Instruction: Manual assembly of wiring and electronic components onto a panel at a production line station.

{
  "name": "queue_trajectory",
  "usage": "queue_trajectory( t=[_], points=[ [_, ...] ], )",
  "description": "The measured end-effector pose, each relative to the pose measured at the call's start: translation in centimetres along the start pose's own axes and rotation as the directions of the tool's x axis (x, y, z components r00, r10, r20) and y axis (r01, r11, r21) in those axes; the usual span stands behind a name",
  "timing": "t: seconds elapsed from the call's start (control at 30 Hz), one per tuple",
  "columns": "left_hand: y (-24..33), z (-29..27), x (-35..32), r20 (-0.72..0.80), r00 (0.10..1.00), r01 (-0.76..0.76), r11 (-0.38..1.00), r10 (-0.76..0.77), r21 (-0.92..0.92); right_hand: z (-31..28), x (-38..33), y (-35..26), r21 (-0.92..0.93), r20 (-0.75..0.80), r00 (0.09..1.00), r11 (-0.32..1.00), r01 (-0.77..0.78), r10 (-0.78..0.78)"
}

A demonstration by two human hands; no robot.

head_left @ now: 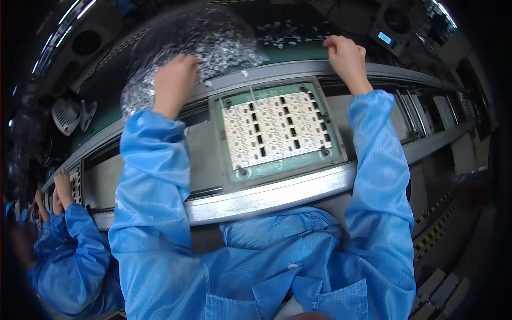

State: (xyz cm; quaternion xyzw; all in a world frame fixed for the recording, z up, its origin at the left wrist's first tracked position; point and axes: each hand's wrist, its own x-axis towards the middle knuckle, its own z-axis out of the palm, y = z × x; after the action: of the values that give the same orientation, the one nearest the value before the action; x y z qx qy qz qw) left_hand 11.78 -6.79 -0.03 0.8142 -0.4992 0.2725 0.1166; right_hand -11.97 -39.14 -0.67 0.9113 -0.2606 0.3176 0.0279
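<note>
A white circuit board panel (274, 128) with rows of black parts lies in a green fixture (282, 169) in front of me. Two thin white cables with small connectors stick up past the panel's far left edge; one white connector (245, 73) rests over the far rail. My left hand (175, 80) is closed beyond the fixture's far left corner, beside a clear plastic bag (213, 50) full of small white parts. What its fingers hold is hidden. My right hand (346, 56) is raised past the far right corner, fingers pinched close to loose white wired connectors (282, 36); their content is too small to make out.
Metal rails (277, 194) of a conveyor line run left to right, near and far of the fixture. A small white fan (66, 116) stands at the left. Another person in a blue sleeve (82, 229) works farther left along the line. A device with a lit screen (384, 37) sits far right.
</note>
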Motion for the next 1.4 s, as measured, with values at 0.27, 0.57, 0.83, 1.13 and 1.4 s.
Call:
queue_trajectory(
  t=[0.27,0.57,0.83,1.13,1.4],
  points=[
    [0.6,-3.1,1.7,0.291,0.850,0.412,0.209,-0.439,-0.887,1.7,0.9,4.6,-0.102,0.298,0.941,0.985,-0.137,0.162],
    [4.4,-6.2,-0.4,0.026,0.979,0.140,0.569,-0.203,-0.810,2.7,1.6,5.0,0.165,0.291,0.949,0.970,-0.177,0.124],
    [5.2,-8.1,-5.4,0.015,0.986,0.141,0.772,-0.167,-0.620,2.5,1.0,3.7,-0.189,0.160,0.985,0.977,0.097,-0.067],
    [6.3,-7.9,-6.3,-0.222,0.972,-0.035,0.879,-0.081,-0.476,5.8,1.4,1.0,0.432,-0.406,0.819,0.705,0.562,-0.405],
    [8.2,-5.7,-8.0,0.078,0.995,0.084,0.959,-0.065,-0.269,0.8,2.9,-2.2,0.460,-0.268,0.950,0.845,0.272,-0.160]
  ],
)
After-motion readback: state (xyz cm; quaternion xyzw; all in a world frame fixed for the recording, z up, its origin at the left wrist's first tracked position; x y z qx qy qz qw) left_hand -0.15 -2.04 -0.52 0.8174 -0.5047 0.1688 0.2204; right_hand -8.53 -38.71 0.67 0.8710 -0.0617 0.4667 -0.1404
